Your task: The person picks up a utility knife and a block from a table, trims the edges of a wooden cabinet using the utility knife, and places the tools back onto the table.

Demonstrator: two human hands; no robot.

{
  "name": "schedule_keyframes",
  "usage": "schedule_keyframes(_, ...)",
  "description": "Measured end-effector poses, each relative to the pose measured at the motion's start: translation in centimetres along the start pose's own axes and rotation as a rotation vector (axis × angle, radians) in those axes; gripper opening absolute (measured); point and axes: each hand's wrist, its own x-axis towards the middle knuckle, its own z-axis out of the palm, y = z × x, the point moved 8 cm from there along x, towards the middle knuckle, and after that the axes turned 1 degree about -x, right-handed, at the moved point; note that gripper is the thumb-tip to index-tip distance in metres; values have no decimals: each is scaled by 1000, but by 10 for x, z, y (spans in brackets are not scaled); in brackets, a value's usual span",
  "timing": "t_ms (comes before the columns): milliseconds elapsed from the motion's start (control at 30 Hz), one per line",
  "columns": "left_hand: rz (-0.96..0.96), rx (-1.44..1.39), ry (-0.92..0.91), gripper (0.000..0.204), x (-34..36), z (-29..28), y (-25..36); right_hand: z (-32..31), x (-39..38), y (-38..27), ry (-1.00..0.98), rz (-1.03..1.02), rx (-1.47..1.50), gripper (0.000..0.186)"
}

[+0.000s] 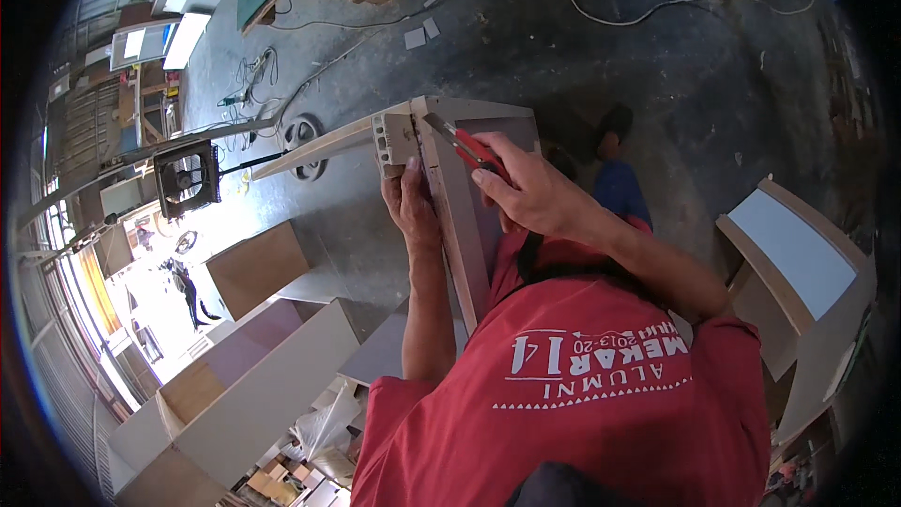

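Observation:
My right hand [533,190] is closed round a red utility knife [458,141], whose grey front end points up and left over the corner of a pale wooden cabinet frame [449,195]. My left hand [411,207] grips a small flat beige block [400,139] with a row of round dark holes along its left side. The block rests against the frame's upper left edge, near the knife tip. My left fingers are partly hidden behind it. The frame leans close to my body.
Large box-like cabinet carcasses [272,385] stand at the lower left, beside a brown panel [255,268]. A fan [186,180] stands at the left. Another cabinet piece [798,244] is at the right. Cables [638,21] trail across the dark floor. A person's leg [619,190] shows beyond the frame.

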Motion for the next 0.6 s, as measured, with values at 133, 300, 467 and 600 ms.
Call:
schedule_keyframes(133,93,43,29,34,2,-8,0,9,10,-7,-28,17,-3,39)
schedule_keyframes(300,143,111,3,35,6,-15,-2,16,17,-8,8,83,-186,39)
schedule_keyframes(467,123,98,-42,37,6,-13,-5,17,13,-17,-89,52,642,38)
schedule_keyframes(600,94,71,-71,41,6,-8,-4,7,14,-14,45,47,271,36)
